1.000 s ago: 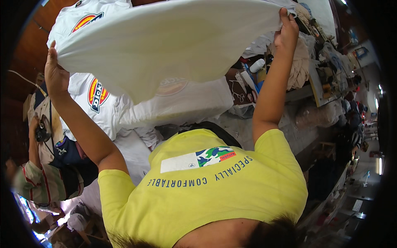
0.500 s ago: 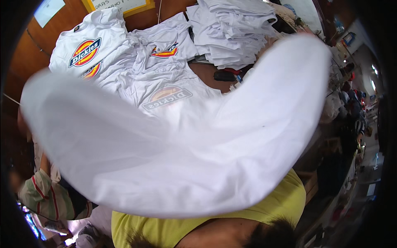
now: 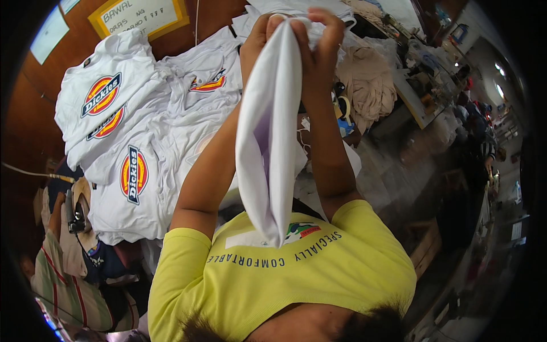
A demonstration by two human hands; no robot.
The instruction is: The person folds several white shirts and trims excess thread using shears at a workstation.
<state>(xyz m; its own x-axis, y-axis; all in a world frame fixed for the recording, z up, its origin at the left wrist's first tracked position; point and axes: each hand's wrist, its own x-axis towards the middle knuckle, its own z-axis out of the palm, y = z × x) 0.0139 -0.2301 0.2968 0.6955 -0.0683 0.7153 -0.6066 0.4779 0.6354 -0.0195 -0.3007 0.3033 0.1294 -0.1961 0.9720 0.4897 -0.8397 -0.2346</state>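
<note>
A white shirt (image 3: 268, 142) hangs folded lengthwise from my raised hands, its lower end in front of my yellow top. My left hand (image 3: 259, 43) grips its upper end, fingers closed round the fabric. Beside it, my right hand (image 3: 320, 45) pinches the same end; some of its fingers stick up and are smeared by motion. Left of my arms lie white T-shirts with a red, yellow and blue print (image 3: 102, 96), and one more printed T-shirt (image 3: 135, 174) sits nearer to me. How the held shirt bunches between my fingers is partly hidden.
Behind my hands is a stack of white garments (image 3: 242, 24). Beige cloth (image 3: 367, 85) lies heaped to the right, with a roll of tape (image 3: 343, 107) next to it. At the left, a person in a striped top (image 3: 71, 285) is close by. A sign (image 3: 138, 17) hangs on the wooden wall.
The white shirt was spread wide across the view, hiding my arms. Now its sides have come together and it hangs narrow from my hands, which are close to each other at the top.
</note>
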